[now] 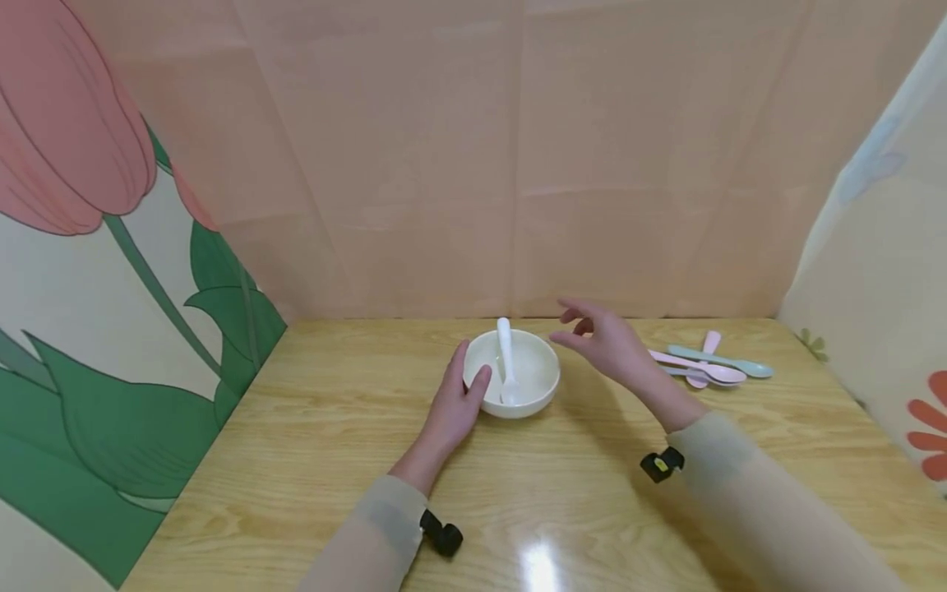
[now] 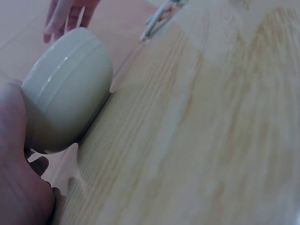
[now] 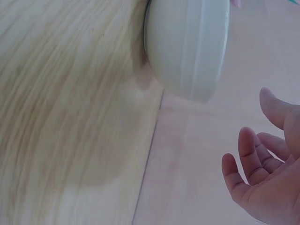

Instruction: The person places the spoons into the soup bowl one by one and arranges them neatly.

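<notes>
A white bowl [image 1: 543, 393] sits on the table with a white spoon [image 1: 507, 355] leaning in it, handle over the far rim. My left hand [image 1: 457, 403] grips the bowl's left side, its thumb by the near rim. In the left wrist view, that hand [image 2: 23, 164] meets the bowl's outer wall [image 2: 70, 93], and some fingers are hidden behind it. To the right of the bowl, my right hand [image 1: 610, 345] hovers apart from it, fingers loosely bent, holding nothing. The right wrist view shows this hand [image 3: 267, 173] away from the bowl [image 3: 187, 47].
Several pink and blue-green spoons [image 1: 710, 362] lie crossed in a pile on the table's right, beyond my right hand. A pinkish cloth backdrop [image 1: 414, 164] rises behind the wood-grain table [image 1: 296, 427]. Printed flower panels [image 1: 148, 329] stand at both sides.
</notes>
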Motion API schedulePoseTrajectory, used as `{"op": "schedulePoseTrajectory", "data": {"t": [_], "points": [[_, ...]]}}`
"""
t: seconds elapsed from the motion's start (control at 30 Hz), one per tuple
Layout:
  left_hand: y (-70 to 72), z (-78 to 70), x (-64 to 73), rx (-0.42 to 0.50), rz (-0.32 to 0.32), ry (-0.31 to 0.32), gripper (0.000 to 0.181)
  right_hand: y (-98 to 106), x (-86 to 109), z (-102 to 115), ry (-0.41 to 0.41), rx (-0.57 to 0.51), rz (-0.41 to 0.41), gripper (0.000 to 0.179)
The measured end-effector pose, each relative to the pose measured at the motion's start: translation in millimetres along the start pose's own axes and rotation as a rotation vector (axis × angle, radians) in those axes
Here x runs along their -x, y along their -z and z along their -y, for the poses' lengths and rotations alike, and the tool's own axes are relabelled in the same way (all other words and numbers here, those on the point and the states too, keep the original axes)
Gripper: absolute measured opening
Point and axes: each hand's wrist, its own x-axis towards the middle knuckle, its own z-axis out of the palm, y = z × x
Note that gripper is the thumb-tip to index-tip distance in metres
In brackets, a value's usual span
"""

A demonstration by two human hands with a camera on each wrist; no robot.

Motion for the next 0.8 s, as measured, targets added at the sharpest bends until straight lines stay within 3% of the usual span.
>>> {"op": "schedulePoseTrajectory", "data": {"t": [0.8], "points": [[-0.8,2.1,-2.4,0.008,-0.004,-0.008,0.076,66.0,34.6,-36.5,-0.045,0.077,-0.013,0.075]]}}
